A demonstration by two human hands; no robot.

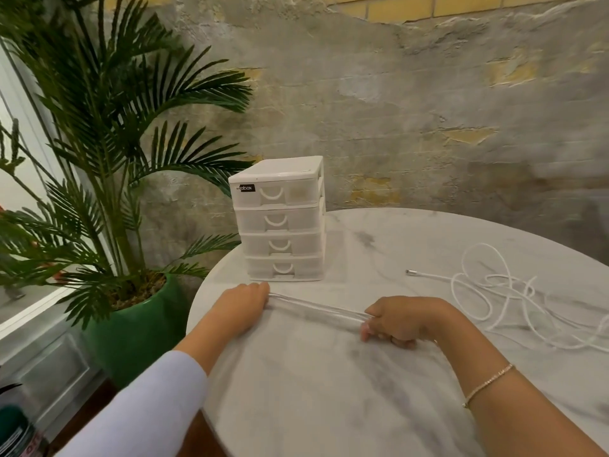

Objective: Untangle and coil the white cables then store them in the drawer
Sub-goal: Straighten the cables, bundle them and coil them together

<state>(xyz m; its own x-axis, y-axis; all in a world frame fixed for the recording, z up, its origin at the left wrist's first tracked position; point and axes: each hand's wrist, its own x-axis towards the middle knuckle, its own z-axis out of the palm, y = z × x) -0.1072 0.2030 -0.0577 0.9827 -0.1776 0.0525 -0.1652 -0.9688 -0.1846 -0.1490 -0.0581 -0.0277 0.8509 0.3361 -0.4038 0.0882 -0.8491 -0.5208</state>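
Hands: two. Left hand [242, 301] curled on one end of a stretched cable bundle [318, 310]; right hand [398, 323] curled on the other end, fingers closed round the strands.
Cables: bundle of several white strands pulled taut between the hands, blurred, exact strand count unclear; one loose tangle [514, 291] of white cable on the counter to the right, well apart from the hands, its plug [410, 272] pointing left.
Drawers: one white unit [280, 222] with four drawers stacked, all pushed in; fronts translucent, contents not discernible. Stands upright near the counter's far-left edge, just beyond the left hand.
Counter: one round marble top [329, 390]; left edge curves just beside the left forearm; bare surface in front of and between the arms.
Plant: one palm [108, 133] in a green pot [141, 328], on the floor left of the counter.
Bracelet: one [487, 384], on the right wrist.
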